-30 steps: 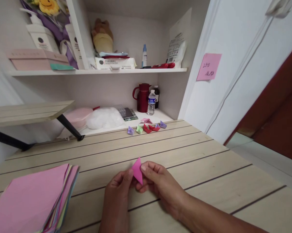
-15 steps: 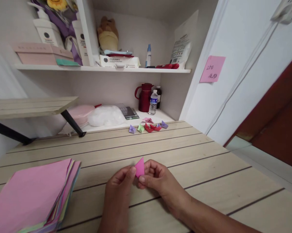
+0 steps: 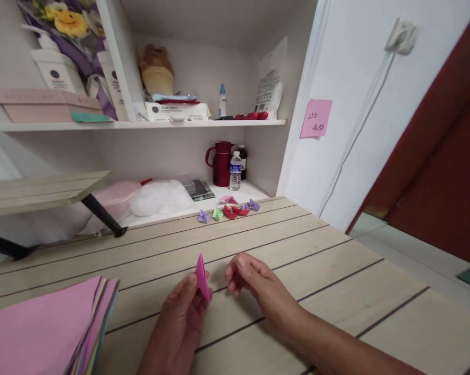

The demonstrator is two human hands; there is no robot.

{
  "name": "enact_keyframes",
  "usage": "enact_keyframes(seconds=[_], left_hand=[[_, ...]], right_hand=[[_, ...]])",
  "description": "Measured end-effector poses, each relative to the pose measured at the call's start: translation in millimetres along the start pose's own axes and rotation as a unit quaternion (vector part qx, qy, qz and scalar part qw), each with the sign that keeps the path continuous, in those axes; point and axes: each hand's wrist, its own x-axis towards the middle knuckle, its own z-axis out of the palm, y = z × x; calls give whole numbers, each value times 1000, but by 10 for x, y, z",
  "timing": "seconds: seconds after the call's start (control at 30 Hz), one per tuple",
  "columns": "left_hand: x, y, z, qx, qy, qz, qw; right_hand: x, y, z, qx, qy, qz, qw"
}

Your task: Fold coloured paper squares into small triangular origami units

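My left hand pinches a small folded piece of bright pink paper between thumb and fingers, its narrow edge turned toward me and a point upward. To the right of it, my right hand is apart from the paper, its fingers loosely curled with nothing in them. Both hands are just above the wood-plank table. Farther back stand small folded paper boats: a purple one, a light green one, red ones and more purple, with a pink folded piece behind them.
A stack of coloured paper sheets lies at the left front. A small raised wooden stand is behind it. At the back are a plastic-wrapped white bundle, a dark red jug and a water bottle under a shelf.
My right hand has let go of the pink paper and moved off to the right. The left hand keeps the paper, now turned edge-on. The camera view has shifted slightly.
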Motion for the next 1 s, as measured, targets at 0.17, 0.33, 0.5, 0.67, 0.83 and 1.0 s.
enact_keyframes(seconds=[0.17, 0.33, 0.5, 0.67, 0.83, 1.0], left_hand=[[-59, -153, 97, -82, -10, -104, 991], [-119, -223, 148, -75, -55, -123, 988], [-110, -242, 113, -54, -84, -105, 989], [-158, -226, 158, -62, -54, -122, 989], [-230, -156, 240, -61, -33, -126, 990], [-198, -176, 219, -64, -23, -127, 990]], right_hand=[[-39, -77, -66, 28, -54, 11, 998], [-95, -92, -37, 64, -141, 27, 988], [-113, -102, -17, 52, -148, 35, 987], [-112, -104, -21, 58, -150, 48, 986], [-119, -125, -20, 58, -138, 60, 987], [-120, -144, -30, 39, -127, 59, 989]])
